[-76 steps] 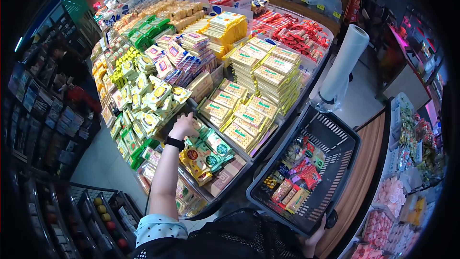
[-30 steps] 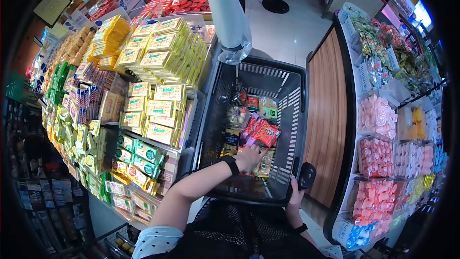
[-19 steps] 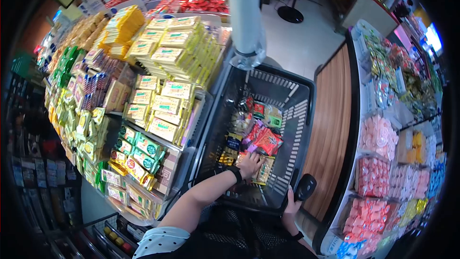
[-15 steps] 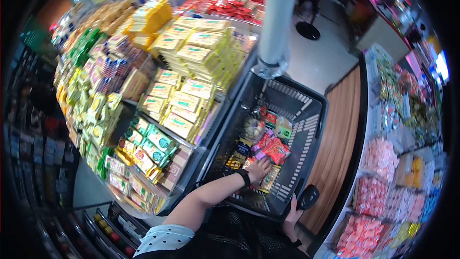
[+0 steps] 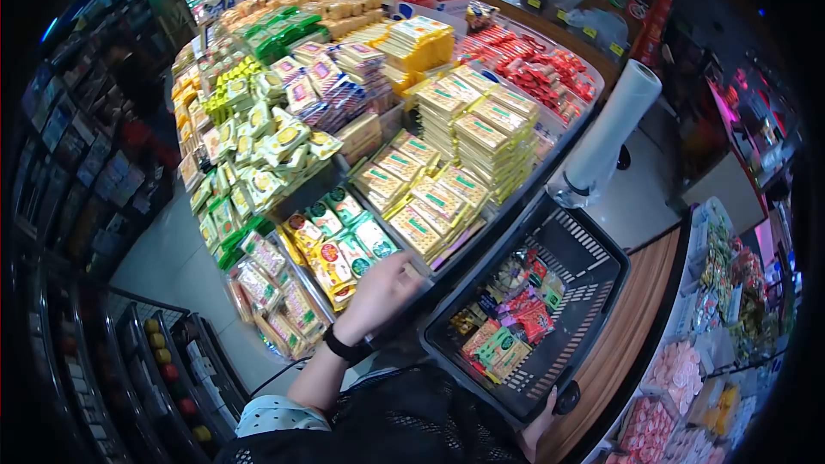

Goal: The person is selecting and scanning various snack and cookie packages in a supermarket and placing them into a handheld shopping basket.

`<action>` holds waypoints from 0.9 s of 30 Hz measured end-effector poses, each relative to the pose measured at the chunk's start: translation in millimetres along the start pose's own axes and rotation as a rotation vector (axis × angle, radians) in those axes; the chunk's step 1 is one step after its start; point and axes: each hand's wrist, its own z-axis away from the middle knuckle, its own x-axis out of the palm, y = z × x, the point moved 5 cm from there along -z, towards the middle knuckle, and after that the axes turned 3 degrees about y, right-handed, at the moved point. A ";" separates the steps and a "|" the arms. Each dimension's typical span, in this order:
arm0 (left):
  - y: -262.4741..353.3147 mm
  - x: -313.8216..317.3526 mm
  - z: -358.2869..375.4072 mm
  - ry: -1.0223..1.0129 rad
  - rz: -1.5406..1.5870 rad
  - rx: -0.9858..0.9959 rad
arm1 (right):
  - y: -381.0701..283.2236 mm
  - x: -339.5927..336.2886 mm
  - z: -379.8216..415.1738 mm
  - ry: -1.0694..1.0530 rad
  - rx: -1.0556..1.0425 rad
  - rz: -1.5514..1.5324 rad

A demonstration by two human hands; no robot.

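Observation:
My left hand [image 5: 382, 290], with a black band on the wrist, hovers over the front edge of the snack display, beside the green and yellow snack packets [image 5: 339, 245]. Its fingers are blurred and partly turned away. Low in the view, my right hand [image 5: 541, 421] is at the near right corner of the black basket [image 5: 606, 292], next to a dark rounded object [image 5: 567, 397]; its fingers are mostly hidden. Inside the basket lie red packets [image 5: 531, 316], cracker packs [image 5: 501, 352] and other small snacks.
Stacked yellow cracker packs [image 5: 490, 133] fill the display's right part, with red packets [image 5: 533, 60] behind. A roll of plastic bags [image 5: 614, 125] stands at the basket's far end. Right of the basket are a wooden ledge [image 5: 632, 326] and pink sweets [image 5: 679, 374]. Dark shelves [image 5: 155, 369] stand at left.
My left hand has come out of the basket and moved left to the display's front edge. The view has turned left, so the basket and bag roll appear farther right and lower.

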 end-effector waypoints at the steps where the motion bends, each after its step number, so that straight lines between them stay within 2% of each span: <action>1: -29.0 -12.4 9.7 0.158 -0.169 -0.082 | 1.4 -2.2 -0.6 -0.041 0.054 -0.048; 3: -56.4 -41.4 23.2 0.338 -0.336 -0.257 | 11.8 -25.1 -15.0 -0.109 0.063 0.018; 5: -80.2 -52.5 35.2 0.495 -0.421 -0.260 | 8.4 -31.6 -14.5 -0.163 -0.129 0.297; 6: -90.0 -52.9 37.8 0.479 -0.410 -0.321 | 6.1 -19.9 -6.8 -0.165 -0.124 0.303; 7: -95.4 -50.4 40.0 0.480 -0.412 -0.329 | 3.7 1.2 5.1 -0.135 0.000 0.177; 8: -100.2 -43.8 41.1 0.426 -0.524 -0.384 | 5.7 11.6 12.9 -0.102 0.123 0.051; 10: -102.0 -32.9 42.6 0.276 -0.682 -0.481 | 9.1 0.5 7.2 -0.119 0.187 0.044; 11: -102.3 -29.8 40.9 0.275 -0.682 -0.484 | 12.2 -4.0 5.4 -0.135 0.246 0.031; 15: -119.6 -21.3 31.3 0.284 -0.684 -0.510 | 13.1 1.0 9.8 -0.125 0.183 0.037; 17: -124.4 -25.8 32.0 0.352 -0.505 -0.533 | 13.7 -6.8 3.1 -0.116 0.083 0.104; 18: -120.5 -31.0 32.0 0.352 -0.503 -0.531 | 12.6 -6.0 3.2 -0.115 0.080 0.103; 21: -105.5 -53.4 37.1 0.319 -0.195 -0.640 | 6.1 5.7 12.1 -0.093 0.100 0.089; 22: -92.3 -66.3 33.7 0.405 -0.290 -0.526 | 2.5 14.8 18.5 -0.108 0.080 0.101; 23: -90.0 -72.9 36.6 0.325 -0.177 -0.683 | 0.0 19.6 21.2 -0.122 0.060 0.114; 26: -108.9 -95.8 31.8 0.537 -0.199 -0.534 | 2.6 18.5 14.4 -0.167 0.054 0.123; 27: -124.0 -97.4 25.0 0.539 -0.201 -0.533 | 4.2 12.5 10.0 -0.170 0.056 0.121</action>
